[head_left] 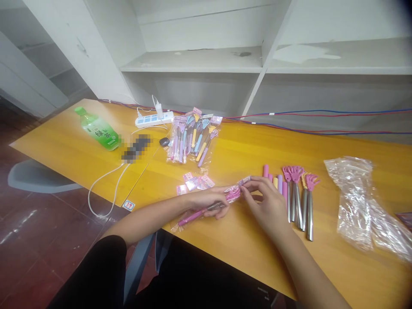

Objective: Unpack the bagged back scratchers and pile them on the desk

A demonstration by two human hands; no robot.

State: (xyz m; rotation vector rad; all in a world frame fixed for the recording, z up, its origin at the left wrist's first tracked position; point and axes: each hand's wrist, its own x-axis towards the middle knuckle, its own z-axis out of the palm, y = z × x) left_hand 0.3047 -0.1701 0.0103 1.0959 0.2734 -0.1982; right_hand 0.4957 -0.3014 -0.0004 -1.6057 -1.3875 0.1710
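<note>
My left hand [214, 204] is closed around a pink back scratcher [189, 219] inside a clear plastic bag, its claw end pointing right. At the bag's top end, my right hand [264, 199] pinches the small printed card [244, 180] between thumb and fingers. Just beyond my left wrist lie several loose printed cards [201, 183]. To the right of my right hand are several scratcher heads on metal rods [298, 197], pink and yellow. Partly behind that hand stand out pink, yellow and purple handle tubes [280, 184].
Bagged back scratchers [193, 139] lie at the back of the table. Clear plastic bags [354, 201] are at far right. A green bottle [98, 128], a power strip [154, 119], a small black object [164, 142] and a white cable [92, 193] occupy the left. White shelving [193, 62] rises behind.
</note>
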